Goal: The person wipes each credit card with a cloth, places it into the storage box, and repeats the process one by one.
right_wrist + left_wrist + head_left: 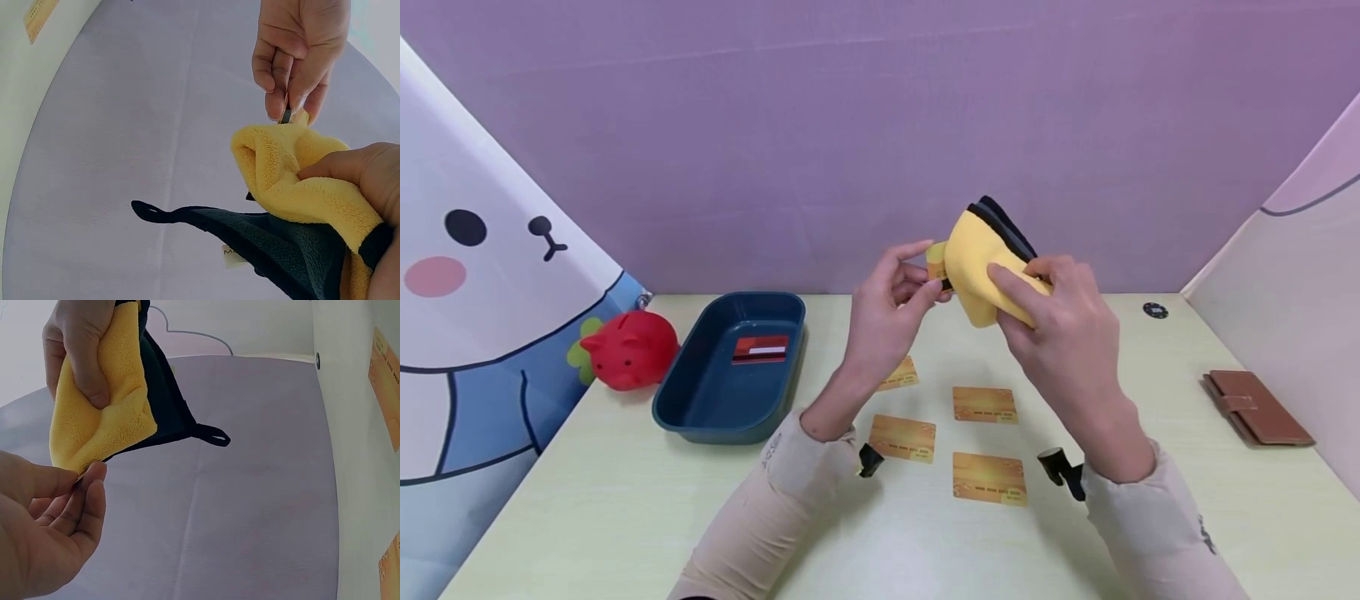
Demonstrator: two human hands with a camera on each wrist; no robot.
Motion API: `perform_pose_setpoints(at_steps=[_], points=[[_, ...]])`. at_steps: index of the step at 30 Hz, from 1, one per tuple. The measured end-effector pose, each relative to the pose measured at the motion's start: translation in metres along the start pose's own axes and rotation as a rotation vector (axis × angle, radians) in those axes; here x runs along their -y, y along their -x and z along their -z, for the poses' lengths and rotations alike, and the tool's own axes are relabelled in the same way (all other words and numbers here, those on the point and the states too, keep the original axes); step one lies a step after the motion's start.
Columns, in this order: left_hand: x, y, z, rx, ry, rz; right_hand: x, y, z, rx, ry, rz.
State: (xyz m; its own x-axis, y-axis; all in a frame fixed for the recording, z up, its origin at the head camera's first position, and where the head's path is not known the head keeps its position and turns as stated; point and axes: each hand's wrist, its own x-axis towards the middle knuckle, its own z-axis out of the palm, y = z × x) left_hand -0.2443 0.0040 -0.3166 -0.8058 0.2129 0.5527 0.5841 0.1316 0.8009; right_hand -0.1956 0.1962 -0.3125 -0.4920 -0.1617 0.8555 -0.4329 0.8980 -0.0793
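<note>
Raised above the far part of the table, my left hand (pixel 887 304) pinches one end of a gold bank card (pixel 936 260) between thumb and fingers. A cleaning cloth (pixel 979 260), yellow plush on one side and dark grey with black edging on the other, is folded over the card's other end, which it hides. My right hand (pixel 1067 329) grips the cloth, thumb pressed into the yellow side. In the right wrist view, the card's dark stripe (pixel 286 116) shows between the left fingers and the cloth. The cloth's black loop (pixel 212 435) hangs free.
Several gold cards (pixel 985 405) lie on the table below the hands. To the left stands a blue tray (pixel 722 435) holding a red card (pixel 760 349), beside a red piggy bank (pixel 634 348). A brown wallet (pixel 1261 407) and a black chip (pixel 1155 310) lie at right.
</note>
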Motion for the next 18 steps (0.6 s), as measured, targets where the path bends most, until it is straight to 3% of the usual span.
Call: perform_pose_setpoints(at_steps=[9,18], points=[[0.0011,-0.0003,0.0003,0.011,0.002,-0.006,0.0018,0.0012,-0.0019,-0.004,0.016,0.021],[0.0005,-0.0006,0.0015,0.03,0.013,-0.01,0.0018,0.0015,-0.0025,-0.03,0.004,-0.05]])
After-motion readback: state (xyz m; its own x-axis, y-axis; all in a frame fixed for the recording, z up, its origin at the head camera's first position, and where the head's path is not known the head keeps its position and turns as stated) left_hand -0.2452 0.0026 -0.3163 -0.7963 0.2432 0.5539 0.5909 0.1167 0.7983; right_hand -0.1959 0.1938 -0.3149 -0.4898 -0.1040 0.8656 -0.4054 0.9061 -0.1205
